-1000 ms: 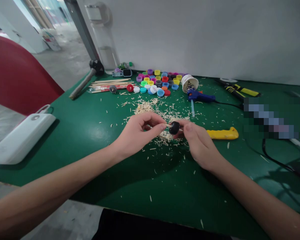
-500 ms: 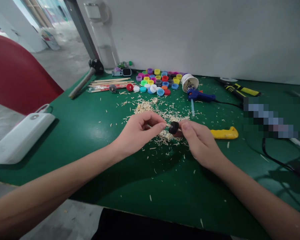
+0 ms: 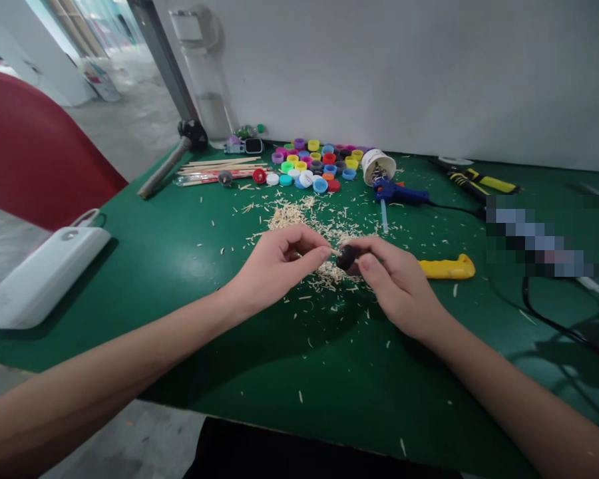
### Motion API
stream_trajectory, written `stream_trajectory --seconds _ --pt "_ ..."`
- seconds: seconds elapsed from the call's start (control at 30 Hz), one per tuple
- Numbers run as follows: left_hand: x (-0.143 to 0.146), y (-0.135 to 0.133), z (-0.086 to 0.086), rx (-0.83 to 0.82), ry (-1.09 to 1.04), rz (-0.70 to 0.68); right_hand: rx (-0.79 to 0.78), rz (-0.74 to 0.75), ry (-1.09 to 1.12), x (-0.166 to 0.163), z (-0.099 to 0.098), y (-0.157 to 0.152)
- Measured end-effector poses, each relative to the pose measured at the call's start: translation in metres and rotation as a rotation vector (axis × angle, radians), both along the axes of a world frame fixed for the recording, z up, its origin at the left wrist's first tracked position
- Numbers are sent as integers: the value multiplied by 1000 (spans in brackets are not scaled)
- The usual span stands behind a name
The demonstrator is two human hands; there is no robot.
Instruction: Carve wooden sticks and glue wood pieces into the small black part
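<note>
My left hand (image 3: 282, 266) pinches a thin wooden stick (image 3: 335, 252) between thumb and forefinger. On the stick sits a small black bottle cap (image 3: 348, 257), just beyond my left fingertips. My right hand (image 3: 399, 279) closes on the cap from the other side, its forefinger along the back and its thumb nearer me. A short bit of the stick seems to show by the right thumb. Beneath both hands lies a pile of pale wood shavings (image 3: 292, 214). Behind my right hand a yellow handle (image 3: 449, 268) rests on the green table (image 3: 259, 386), its other end hidden.
Colourful bottle caps (image 3: 320, 185) are grouped at the back, beside wooden sticks (image 3: 224, 163) and a hammer (image 3: 167, 163). A blue glue gun (image 3: 402, 193) leans by a white cup (image 3: 379, 163). Yellow-black pliers (image 3: 494, 179) lie right; a white power bank (image 3: 44, 276) lies left.
My right fingers have shifted on the black cap: the forefinger now reaches farther over it and the thumb sits lower. The cap has turned slightly. My left hand is nearly still.
</note>
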State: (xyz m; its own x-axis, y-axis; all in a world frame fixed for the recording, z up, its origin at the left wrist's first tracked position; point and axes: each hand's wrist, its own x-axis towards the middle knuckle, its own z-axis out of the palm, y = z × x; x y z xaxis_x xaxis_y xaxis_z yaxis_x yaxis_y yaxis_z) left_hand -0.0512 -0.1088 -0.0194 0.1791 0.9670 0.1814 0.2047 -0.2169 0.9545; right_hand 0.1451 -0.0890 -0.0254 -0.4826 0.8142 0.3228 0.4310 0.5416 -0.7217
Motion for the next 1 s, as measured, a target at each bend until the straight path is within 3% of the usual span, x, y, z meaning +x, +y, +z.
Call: stream_trajectory --seconds 0.17,0.43,0.63,0.83,1.0 --pt "0 1 0 -11 -1 3 91 -17 -20 -2 2 -2" --pt "0 1 0 -8 18 -21 12 35 -49 -2 1 0" --pt "0 1 1 -21 -1 2 116 -48 -10 -3 0 -1" --pt "0 1 0 -22 6 -11 56 21 -29 -3 0 1" --pt "-1 1 1 -33 7 10 103 -32 -14 -2 -1 -2"
